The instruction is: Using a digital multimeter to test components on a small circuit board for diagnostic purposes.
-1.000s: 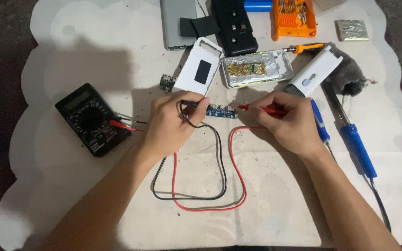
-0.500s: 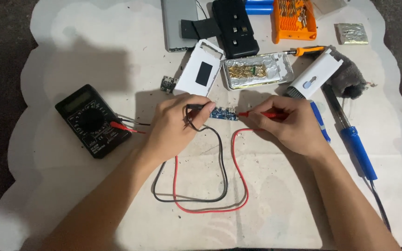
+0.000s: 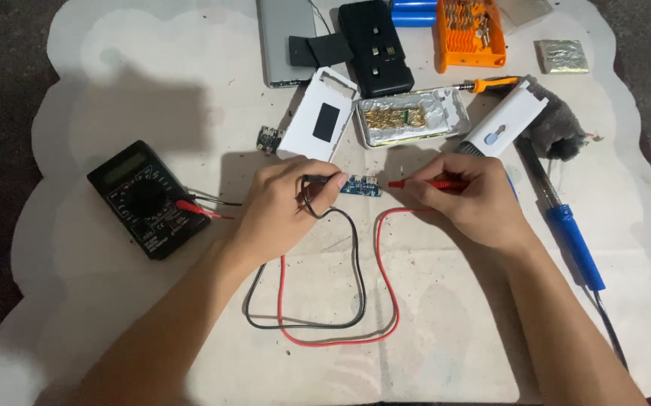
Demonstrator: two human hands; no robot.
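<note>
A small blue circuit board lies on the white work mat between my hands. My left hand pinches the black test probe, its tip at the board's left end. My right hand holds the red test probe, tip pointing at the board's right end. The black lead and red lead loop toward me and run left to a black multimeter.
Behind the board lie a white plastic case half, a foil-lined tray with gold parts, a white cover, a black battery holder and an orange bit box. A blue-handled soldering iron lies at right.
Both hands shifted slightly; the probe tips now sit at the two ends of the blue board. The view has tilted a little.
</note>
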